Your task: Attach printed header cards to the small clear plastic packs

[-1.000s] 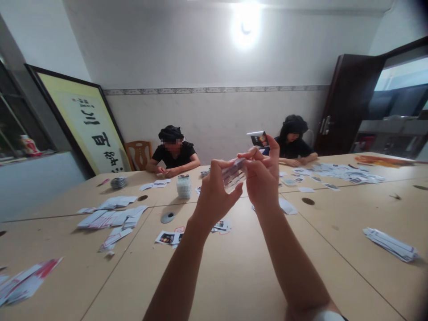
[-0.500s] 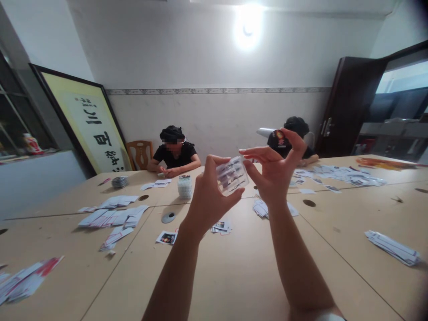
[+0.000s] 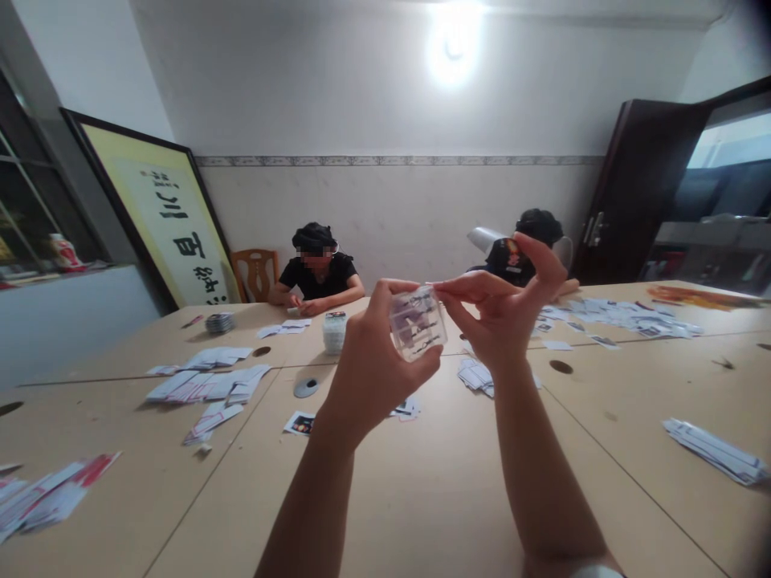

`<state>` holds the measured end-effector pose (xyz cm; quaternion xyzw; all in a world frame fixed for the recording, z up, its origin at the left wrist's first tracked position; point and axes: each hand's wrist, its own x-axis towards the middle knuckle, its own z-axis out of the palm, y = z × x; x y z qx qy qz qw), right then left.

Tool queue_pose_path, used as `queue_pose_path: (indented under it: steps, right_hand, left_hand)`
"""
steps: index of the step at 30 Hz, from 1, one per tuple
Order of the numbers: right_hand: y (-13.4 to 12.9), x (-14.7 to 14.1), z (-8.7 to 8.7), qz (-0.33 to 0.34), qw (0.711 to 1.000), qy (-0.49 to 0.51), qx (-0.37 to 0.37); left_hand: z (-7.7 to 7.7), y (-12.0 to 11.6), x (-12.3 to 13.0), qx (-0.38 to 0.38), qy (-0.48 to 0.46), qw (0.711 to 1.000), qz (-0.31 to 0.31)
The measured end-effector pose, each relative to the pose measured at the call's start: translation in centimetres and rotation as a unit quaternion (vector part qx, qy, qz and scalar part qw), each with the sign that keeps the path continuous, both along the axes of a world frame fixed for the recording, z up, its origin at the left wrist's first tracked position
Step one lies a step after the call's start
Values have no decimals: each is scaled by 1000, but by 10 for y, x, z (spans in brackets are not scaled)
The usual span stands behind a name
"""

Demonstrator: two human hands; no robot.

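Note:
A small clear plastic case (image 3: 418,323) with dark slender items in rows is raised above the table. Around its left side and lower edge, my left hand (image 3: 382,345) grips it between thumb and fingers. My right hand (image 3: 497,309) is at the case's upper right corner, its thumb and a finger pinched together there; another finger is raised. Whether a small piece lies in that pinch is hidden. Beyond my left hand stands a stack of clear cases (image 3: 334,333).
Paper cards lie in piles at the left (image 3: 208,385), the right (image 3: 714,451) and the far right (image 3: 626,317) of the table (image 3: 422,498). Two people sit across, one at the left (image 3: 319,277), one behind my right hand. A round stack (image 3: 219,323) sits far left.
The fingers of my right hand have closed together at the case's upper corner. The case is turned a little more upright in my left hand. The view has shifted slightly.

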<state>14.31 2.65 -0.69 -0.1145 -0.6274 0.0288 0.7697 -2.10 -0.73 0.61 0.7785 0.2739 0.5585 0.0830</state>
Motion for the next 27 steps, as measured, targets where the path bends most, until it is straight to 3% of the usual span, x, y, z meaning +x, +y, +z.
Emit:
queue_pose_path:
  steps: [3, 11, 18, 27]
  right_hand:
    - [2, 0, -3, -14, 1000, -16, 16]
    - [24, 2, -18, -148, 987, -35, 56]
    - [38, 0, -19, -177, 969, -57, 163]
    - [35, -1, -12, -198, 959, -124, 161]
  left_hand:
    - [0, 0, 1, -1, 2, 1000, 4]
    - [-2, 2, 0, 3, 0, 1000, 8]
    - [0, 3, 0, 8, 14, 1000, 27]
    - [2, 2, 0, -31, 19, 999, 39]
